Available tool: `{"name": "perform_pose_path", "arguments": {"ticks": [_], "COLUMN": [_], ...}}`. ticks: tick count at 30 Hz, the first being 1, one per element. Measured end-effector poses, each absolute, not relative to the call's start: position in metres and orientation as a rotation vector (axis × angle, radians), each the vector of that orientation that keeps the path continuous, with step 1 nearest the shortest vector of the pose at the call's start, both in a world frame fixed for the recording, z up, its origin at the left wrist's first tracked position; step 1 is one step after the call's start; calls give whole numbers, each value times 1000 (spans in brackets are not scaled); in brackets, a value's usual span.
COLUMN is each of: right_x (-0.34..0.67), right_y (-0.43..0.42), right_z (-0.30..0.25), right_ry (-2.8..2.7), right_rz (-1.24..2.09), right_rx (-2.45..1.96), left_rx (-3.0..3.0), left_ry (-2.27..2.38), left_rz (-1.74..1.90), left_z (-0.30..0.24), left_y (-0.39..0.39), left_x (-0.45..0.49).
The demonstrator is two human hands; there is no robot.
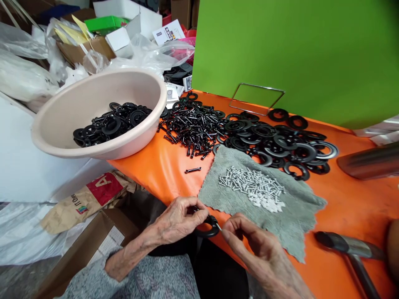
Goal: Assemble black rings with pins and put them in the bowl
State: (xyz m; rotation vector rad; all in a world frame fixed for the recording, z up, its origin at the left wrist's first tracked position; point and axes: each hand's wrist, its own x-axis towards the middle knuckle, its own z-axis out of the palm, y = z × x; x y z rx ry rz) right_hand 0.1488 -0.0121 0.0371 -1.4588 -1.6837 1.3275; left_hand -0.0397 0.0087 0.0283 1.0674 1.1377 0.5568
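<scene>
Hands meet over the near edge of an orange table, seen in the head view by someone looking down from where I stand. The left hand pinches a black ring between thumb and fingers. The right hand has thumb and forefinger closed on a thin silvery pin. The ring lies just to the left of those right fingertips; the pin's long axis slants up and left from them toward the ring's right side. Its tip seems to meet the ring, though I cannot tell whether it has entered a hole. The right hand is the nearer to a grey-green cloth bearing loose pins and white bits. Beyond lie small black bars and a heap of rings. A hammer rests at far right. More black parts fill a pale basin.

As for writing, a brown paper bag below the basin shows a white "A" on red and what looks like "JT Chec", the rest unclear. A white card at the back carries print too small to read.
</scene>
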Motion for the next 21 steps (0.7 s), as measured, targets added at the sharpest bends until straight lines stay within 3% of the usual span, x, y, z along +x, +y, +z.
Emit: {"name": "perform_pose_path", "arguments": {"ticks": [13, 21], "right_x": [141, 150], "right_y": [-28, -25], "right_z": [19, 16], "right_ry": [-1717, -1816], "right_rz": [1037, 1078], "right_rx": [-1482, -1354], "left_rx": [1409, 1451], "left_ry": [1228, 1106], "left_rz": [561, 576], "left_z": [36, 33], "left_y": [2, 0], "left_x": [-36, -39]}}
